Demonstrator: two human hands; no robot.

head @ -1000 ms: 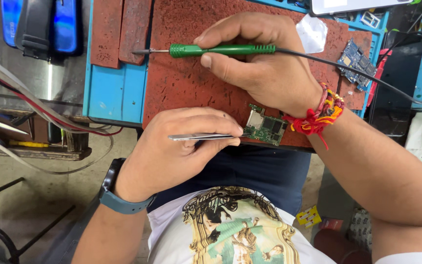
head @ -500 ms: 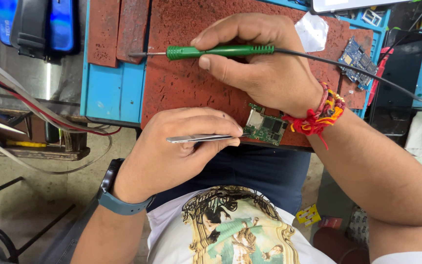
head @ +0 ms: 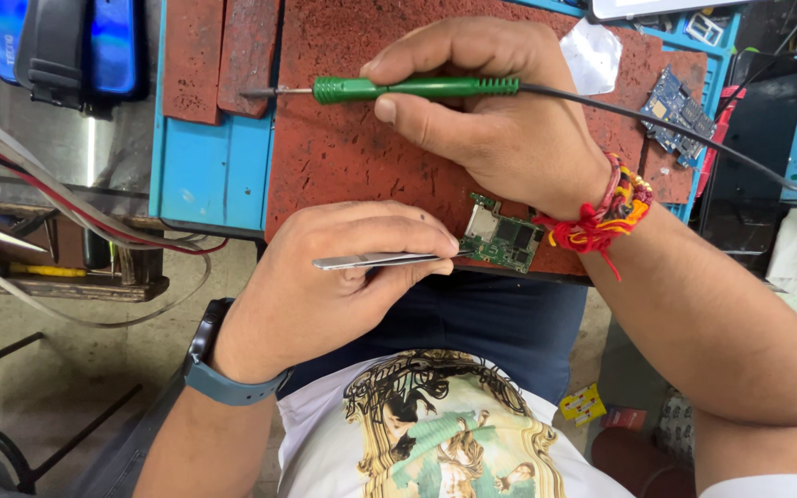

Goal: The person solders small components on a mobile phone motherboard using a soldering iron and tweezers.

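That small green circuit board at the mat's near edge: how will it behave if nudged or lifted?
The green circuit board looks thin and flat, so probably stiff and light. It lies at the near edge of the red mat, so a push could slide it off. Its bare components suggest it is fragile; the tweezers in the left hand suit it.

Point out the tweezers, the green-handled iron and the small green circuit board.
tweezers (head: 371,261), head view, middle of the metal shaft.
green-handled iron (head: 417,88), head view, ribbed grip.
small green circuit board (head: 505,242), head view, board centre.
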